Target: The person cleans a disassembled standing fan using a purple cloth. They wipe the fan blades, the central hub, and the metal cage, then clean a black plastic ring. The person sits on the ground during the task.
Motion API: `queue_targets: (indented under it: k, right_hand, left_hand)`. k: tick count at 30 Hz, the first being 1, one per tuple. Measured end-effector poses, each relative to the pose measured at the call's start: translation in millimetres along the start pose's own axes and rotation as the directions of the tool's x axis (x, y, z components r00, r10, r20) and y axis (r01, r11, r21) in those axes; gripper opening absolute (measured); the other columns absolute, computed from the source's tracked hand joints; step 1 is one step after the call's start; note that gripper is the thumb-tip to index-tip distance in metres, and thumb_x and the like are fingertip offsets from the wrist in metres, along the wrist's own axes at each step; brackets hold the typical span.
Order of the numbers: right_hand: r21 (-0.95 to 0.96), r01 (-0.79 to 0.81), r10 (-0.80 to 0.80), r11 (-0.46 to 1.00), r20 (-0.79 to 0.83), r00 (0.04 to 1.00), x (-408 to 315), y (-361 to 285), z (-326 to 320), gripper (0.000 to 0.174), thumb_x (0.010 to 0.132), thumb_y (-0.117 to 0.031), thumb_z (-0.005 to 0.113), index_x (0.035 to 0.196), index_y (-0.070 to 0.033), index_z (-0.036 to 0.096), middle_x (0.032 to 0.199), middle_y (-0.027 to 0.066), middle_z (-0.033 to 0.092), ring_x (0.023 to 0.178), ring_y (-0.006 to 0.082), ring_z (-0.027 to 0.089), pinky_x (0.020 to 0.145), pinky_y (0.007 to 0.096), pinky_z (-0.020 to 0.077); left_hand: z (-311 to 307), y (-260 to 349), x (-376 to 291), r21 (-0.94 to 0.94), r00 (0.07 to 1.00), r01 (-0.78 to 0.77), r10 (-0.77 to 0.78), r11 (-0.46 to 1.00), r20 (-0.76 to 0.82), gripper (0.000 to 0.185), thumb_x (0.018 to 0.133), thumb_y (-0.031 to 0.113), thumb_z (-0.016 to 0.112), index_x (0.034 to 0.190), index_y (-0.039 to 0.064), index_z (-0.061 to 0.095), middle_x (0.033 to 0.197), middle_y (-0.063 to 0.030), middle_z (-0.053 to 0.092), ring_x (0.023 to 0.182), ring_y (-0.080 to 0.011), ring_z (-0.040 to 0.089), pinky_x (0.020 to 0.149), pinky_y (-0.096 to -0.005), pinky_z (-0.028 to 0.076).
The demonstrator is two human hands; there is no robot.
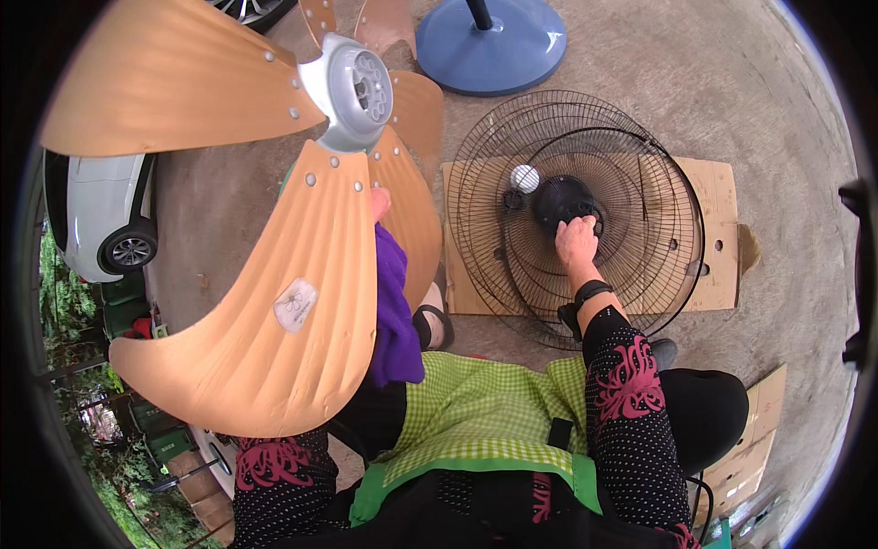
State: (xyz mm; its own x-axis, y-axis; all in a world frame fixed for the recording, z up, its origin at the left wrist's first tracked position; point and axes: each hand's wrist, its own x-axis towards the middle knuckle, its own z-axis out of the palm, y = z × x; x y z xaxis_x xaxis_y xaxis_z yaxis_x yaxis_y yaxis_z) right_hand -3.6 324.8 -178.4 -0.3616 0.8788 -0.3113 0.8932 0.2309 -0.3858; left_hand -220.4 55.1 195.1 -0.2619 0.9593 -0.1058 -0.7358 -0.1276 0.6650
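Much of the left half is taken up by orange fan blades [322, 254] riveted to a silver hub [360, 89]. My left hand [379, 204] is almost wholly hidden behind the front blade. A bit of it shows at the blade's edge, just above a hanging purple cloth [398, 309]; its grip is not visible. My right hand [577, 240] reaches down to black wire fan guards [638, 261] on the ground. Its fingers are closed at the lower edge of a black fan motor housing [562, 195] in the middle of the guards.
A flattened cardboard sheet [713, 233] lies under the guards. Beyond them is a round blue stand base [446, 41] with a black pole. A white ball-like piece [525, 178] shows among the wires. More cardboard [741, 446] is at lower right; a white car [103, 199] stands left.
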Motion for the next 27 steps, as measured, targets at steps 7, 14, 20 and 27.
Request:
queue_targets:
  k: [7, 14, 20, 27]
  right_hand:
    - [0.160, 0.038, -0.033, 0.986, -0.034, 0.999, 9.4, -11.5, -33.2, 0.052, 0.087, -0.041, 0.067, 0.110, 0.006, 0.064, 0.130, 0.0241, 0.054, 0.109, 0.0356, 0.063, 0.091, 0.0429, 0.0532]
    - [0.795, -0.568, -0.769, -0.214, 0.222, 0.600, -8.1, -76.5, -151.9, 0.069, 0.096, -0.060, 0.052, 0.132, -0.001, 0.054, 0.121, 0.0138, 0.066, 0.109, 0.0270, 0.065, 0.089, 0.0448, 0.0542]
    - [0.693, -0.536, -0.676, -0.481, 0.096, 0.731, -43.9, -93.7, -224.7, 0.059, 0.096, -0.053, 0.057, 0.127, -0.003, 0.057, 0.105, 0.0125, 0.072, 0.085, 0.0242, 0.073, 0.061, 0.0381, 0.0638]
    - [0.792, -0.530, -0.853, -0.302, 0.023, 0.521, -112.6, -144.1, -249.2, 0.081, 0.097, -0.066, 0.041, 0.150, -0.005, 0.035, 0.145, 0.0144, 0.050, 0.129, 0.0282, 0.054, 0.104, 0.0476, 0.0474]
  left_hand:
    - [5.5, 5.7, 4.5, 0.065, 0.999, -0.031, 0.029, 0.997, 0.029, 0.029, 0.087, 0.011, 0.067, 0.115, 0.007, 0.060, 0.113, -0.0109, 0.060, 0.105, -0.0229, 0.059, 0.094, -0.0363, 0.049]
    - [16.4, -8.1, 23.2, 0.358, 0.993, -0.072, 0.033, 0.931, 0.113, 0.025, 0.084, 0.008, 0.070, 0.109, 0.008, 0.066, 0.106, -0.0092, 0.064, 0.099, -0.0212, 0.062, 0.091, -0.0352, 0.051]
    - [42.8, -10.7, 47.2, 0.890, 0.924, -0.368, 0.213, 0.270, 0.318, 0.022, 0.082, 0.005, 0.073, 0.103, 0.009, 0.071, 0.100, -0.0078, 0.067, 0.094, -0.0197, 0.064, 0.088, -0.0342, 0.052]
    - [64.7, -11.1, 25.5, 0.737, 0.454, -0.255, 0.595, -0.626, 0.663, 0.026, 0.079, 0.002, 0.074, 0.104, 0.010, 0.073, 0.100, -0.0061, 0.069, 0.098, -0.0187, 0.065, 0.091, -0.0333, 0.052]
